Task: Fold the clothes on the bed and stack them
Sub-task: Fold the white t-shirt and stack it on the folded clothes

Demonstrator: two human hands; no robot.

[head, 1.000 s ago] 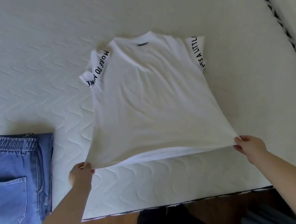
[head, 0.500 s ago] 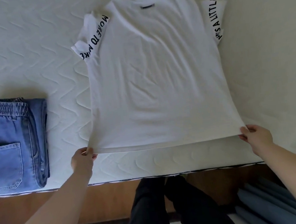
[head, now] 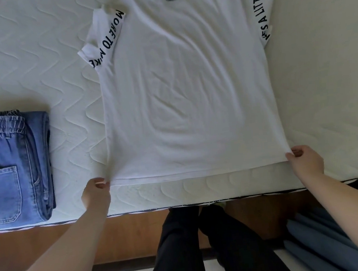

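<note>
A white T-shirt (head: 186,86) with black lettering on both sleeves lies spread flat on the white quilted mattress (head: 35,61), collar away from me. My left hand (head: 96,192) pinches the hem's left corner. My right hand (head: 305,161) pinches the hem's right corner. The hem is pulled taut between them, close to the bed's near edge. Folded blue jeans (head: 10,169) lie at the left edge of the bed.
The mattress's near edge (head: 137,211) runs just below my hands, with a wooden bed frame (head: 126,236) under it. My dark-trousered legs (head: 206,246) stand against the frame. Blue-grey cloth (head: 320,250) lies on the floor at the lower right.
The T-shirt, first lifted at the hem, has been drawn toward me and laid flat on the mattress. Both hands kept their grip on the hem corners.
</note>
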